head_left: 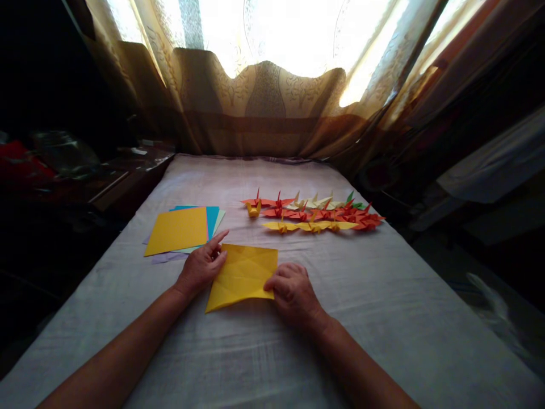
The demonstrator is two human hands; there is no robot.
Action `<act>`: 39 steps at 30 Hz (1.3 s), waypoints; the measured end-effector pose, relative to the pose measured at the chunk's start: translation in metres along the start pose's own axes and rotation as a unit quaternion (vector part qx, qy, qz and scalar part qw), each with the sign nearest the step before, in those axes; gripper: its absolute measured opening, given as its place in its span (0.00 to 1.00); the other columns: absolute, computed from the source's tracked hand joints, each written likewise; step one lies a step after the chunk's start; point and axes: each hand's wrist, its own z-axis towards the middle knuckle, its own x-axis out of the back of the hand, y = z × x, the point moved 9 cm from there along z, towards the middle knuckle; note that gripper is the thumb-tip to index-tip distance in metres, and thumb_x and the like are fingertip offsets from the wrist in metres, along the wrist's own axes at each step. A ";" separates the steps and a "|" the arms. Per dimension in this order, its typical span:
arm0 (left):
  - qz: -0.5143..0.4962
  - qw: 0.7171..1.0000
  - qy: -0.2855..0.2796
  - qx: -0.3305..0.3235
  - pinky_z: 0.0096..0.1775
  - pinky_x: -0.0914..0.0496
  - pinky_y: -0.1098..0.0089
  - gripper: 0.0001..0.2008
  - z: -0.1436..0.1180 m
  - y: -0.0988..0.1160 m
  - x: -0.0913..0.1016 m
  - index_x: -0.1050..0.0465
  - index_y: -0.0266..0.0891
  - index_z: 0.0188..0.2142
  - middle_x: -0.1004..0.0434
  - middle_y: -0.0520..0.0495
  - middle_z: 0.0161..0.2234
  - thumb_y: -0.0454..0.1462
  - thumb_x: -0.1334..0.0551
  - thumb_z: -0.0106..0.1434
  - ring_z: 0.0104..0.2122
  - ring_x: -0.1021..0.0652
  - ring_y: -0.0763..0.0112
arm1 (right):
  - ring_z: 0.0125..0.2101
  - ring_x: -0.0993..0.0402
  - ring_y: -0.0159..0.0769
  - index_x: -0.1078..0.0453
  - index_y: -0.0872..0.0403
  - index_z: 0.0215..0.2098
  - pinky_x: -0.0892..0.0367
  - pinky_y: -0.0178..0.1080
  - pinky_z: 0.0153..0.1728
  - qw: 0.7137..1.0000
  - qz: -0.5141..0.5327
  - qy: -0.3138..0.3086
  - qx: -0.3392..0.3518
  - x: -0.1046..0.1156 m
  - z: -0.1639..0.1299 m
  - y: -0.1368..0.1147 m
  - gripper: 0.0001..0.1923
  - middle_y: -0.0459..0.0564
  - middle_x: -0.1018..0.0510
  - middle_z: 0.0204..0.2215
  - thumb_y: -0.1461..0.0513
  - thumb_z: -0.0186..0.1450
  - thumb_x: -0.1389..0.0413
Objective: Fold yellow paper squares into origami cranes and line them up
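left hand (202,266): fingers flat, pinning yellow sheet (242,276)'s left corner
right hand (292,291): curled, apparently pinching near-right edge, steadying it
far: paper cranes (315,215)

Left hand (202,266) flat, right hand (293,292) curled (fingers pinching), forearms converging

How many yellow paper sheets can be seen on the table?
2. One creased yellow sheet lies between both hands; another yellow sheet tops the paper stack to the left. More may hide under it.
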 end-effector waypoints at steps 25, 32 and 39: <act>0.056 0.944 -0.244 -0.217 0.66 0.51 0.51 0.35 -0.056 0.006 -0.020 0.27 0.47 0.56 0.24 0.43 0.55 0.65 0.43 0.59 0.59 0.30 0.51 | 0.31 0.24 0.35 0.30 0.50 0.30 0.32 0.37 0.40 0.994 0.040 -0.082 -0.067 0.014 0.008 0.027 0.05 0.44 0.21 0.26 0.65 0.62 0.47; 0.082 0.984 -0.110 -0.110 0.52 0.29 0.59 0.25 -0.037 0.010 -0.017 0.32 0.43 0.60 0.20 0.44 0.46 0.49 0.42 0.66 0.46 0.22 0.58 | 0.23 0.28 0.33 0.29 0.50 0.32 0.39 0.33 0.25 0.982 0.032 -0.061 -0.175 0.002 0.020 0.049 0.06 0.43 0.24 0.22 0.60 0.64 0.47; 0.174 0.971 0.038 -0.157 0.56 0.33 0.54 0.33 -0.042 0.030 -0.013 0.47 0.38 0.68 0.29 0.36 0.57 0.39 0.41 0.66 0.56 0.28 0.53 | 0.26 0.25 0.39 0.30 0.54 0.55 0.36 0.37 0.31 0.981 -0.105 0.014 -0.162 -0.006 0.018 0.047 0.21 0.48 0.19 0.27 0.60 0.64 0.47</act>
